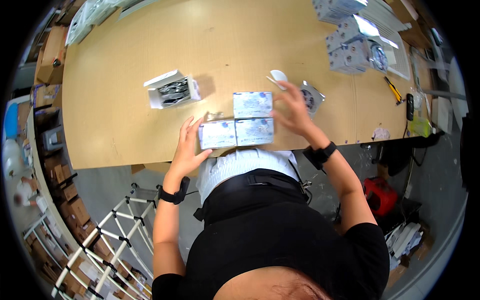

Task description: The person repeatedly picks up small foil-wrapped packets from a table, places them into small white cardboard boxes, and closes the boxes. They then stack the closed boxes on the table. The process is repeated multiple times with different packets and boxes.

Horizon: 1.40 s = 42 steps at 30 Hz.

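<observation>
Three small blue-and-white cartons lie close together near the table's front edge: an upper carton (252, 104), a lower right carton (254, 132) and a lower left carton (217, 135). My left hand (186, 152) is open at the left side of the lower left carton, its fingers spread. At the right side of the upper carton my right hand (294, 111) is open, slightly blurred, with thumb and fingers apart; I cannot tell whether it touches the carton. Beyond its fingertips lies a small white rounded piece (279, 77). A silver pouch (312, 97) lies just right of that hand, partly covered by it.
An open white carton (155, 100) with dark shiny packets inside stands at the left. Stacked blue-and-white cartons (345, 57) stand far right beside a white slatted tray (400, 60). A yellow utility knife (394, 90) lies nearby. A white pipe rack (122, 235) stands left of me.
</observation>
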Motion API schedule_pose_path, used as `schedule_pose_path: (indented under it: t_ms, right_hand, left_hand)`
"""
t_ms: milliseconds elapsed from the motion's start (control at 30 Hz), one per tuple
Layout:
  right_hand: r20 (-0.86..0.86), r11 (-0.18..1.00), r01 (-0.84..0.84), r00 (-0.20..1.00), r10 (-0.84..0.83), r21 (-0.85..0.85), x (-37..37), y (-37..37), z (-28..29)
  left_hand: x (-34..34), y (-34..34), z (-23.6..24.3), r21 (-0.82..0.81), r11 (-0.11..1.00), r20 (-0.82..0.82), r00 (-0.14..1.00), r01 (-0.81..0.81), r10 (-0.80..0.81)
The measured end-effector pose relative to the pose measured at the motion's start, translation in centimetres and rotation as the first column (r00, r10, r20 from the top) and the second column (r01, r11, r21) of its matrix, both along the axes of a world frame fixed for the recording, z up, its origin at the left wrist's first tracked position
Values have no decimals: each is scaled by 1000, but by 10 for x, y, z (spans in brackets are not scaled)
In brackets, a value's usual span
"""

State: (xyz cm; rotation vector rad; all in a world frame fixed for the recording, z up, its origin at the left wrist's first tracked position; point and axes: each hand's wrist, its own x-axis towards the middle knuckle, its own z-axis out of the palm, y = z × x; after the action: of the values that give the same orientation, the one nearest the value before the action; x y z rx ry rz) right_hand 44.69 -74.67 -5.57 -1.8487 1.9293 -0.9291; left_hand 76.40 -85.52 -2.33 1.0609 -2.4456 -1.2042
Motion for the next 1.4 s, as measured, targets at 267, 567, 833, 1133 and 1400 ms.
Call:
schedule_pose_path:
  t_ms: [267,567,833,1133,1400]
  right_hand:
    - [-417,809,553,794,-442,198,-80,44,-77]
    - [-184,763,519,853,-488,384,-93,43,-83]
    - [47,719,479,816,-576,504,-100,54,-91]
    - [-213,730,631,776,-594,262,-65,57,-76]
    - [79,526,841,537,-840,-122,0,121,-44]
  left_hand:
    - [55,-23,-11,498,805,-224,848,-324,480]
    - [54,-21,-10,551,773,-225,837,-313,499]
    - [55,-21,-16,545,784,-213,856,-296,471]
    - [44,-33,9,533,821,-213,907,-204,364]
    - [-27,-43,73,430,872,-245,960,232,-135]
